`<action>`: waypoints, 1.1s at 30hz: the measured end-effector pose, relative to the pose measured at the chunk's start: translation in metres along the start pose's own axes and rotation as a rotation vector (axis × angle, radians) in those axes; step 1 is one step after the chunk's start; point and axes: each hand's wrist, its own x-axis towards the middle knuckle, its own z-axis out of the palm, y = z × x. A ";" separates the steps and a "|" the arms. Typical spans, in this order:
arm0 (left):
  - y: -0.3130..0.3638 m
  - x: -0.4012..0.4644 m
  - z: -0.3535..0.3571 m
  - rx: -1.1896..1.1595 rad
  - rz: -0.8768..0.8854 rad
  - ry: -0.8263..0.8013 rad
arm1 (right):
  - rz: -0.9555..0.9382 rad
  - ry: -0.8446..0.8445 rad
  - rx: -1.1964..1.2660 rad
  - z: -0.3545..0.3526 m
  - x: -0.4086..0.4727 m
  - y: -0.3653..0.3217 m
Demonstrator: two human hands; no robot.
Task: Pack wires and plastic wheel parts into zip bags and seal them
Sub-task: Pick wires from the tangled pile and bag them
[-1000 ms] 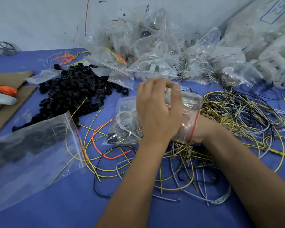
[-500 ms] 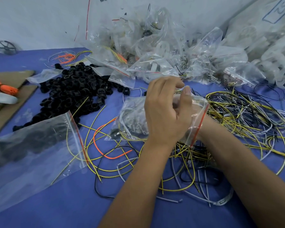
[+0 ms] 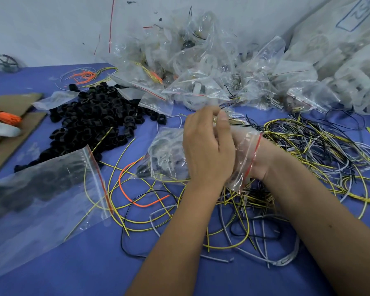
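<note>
My right hand (image 3: 259, 159) is wrist-deep inside the zip bag (image 3: 169, 152); grip hidden, can't tell. Left hand (image 3: 207, 146) pinches bag's far rim w/ thin wires (image 3: 233, 119).

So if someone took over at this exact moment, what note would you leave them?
Right hand is inside the open zip bag, its grip hidden by the plastic.
Left hand is over the bag, fingers curled at its upper edge.
Done: this bag holds some parts; filled bags are piled behind.
Left: seal this bag; loose wires and black wheel parts remain unpacked; empty bag lies left.
</note>
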 end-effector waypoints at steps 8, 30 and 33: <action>-0.022 0.000 0.009 0.368 -0.348 -0.428 | -0.111 0.111 -0.196 -0.029 0.005 -0.009; -0.004 0.004 0.006 0.437 -0.295 -0.439 | -0.384 0.577 -0.589 -0.054 -0.005 -0.020; 0.023 0.006 0.026 0.322 -0.142 -0.337 | -0.435 0.685 -0.572 -0.074 -0.014 -0.032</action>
